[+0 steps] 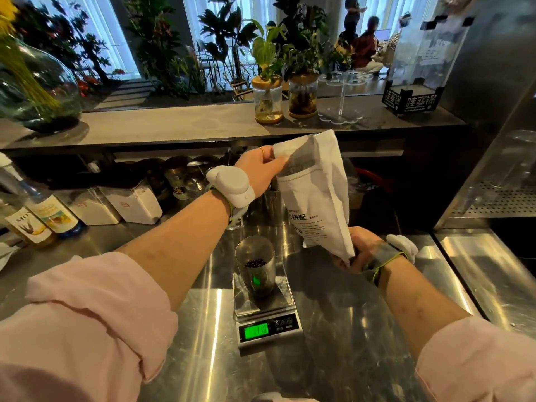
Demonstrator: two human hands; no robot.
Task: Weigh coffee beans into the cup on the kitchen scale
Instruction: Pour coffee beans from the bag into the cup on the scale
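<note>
Left hand [262, 166] fingers pinch the open mouth of the white coffee bag [314, 195]; right hand [358, 248] grips its bottom corner. Bag upright, beside the steel cup [255, 265] on the scale [265, 311] — some beans in. Risk: tipping fast dumps a surge — overshoot or spill.

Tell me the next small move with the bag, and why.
Probably tip the bag left so its open mouth comes over the cup. The left hand holds the mouth open, the right hand grips the bottom corner, but the bag stands upright, right of the cup. Some beans are in already; the scale display is lit, blurred.
</note>
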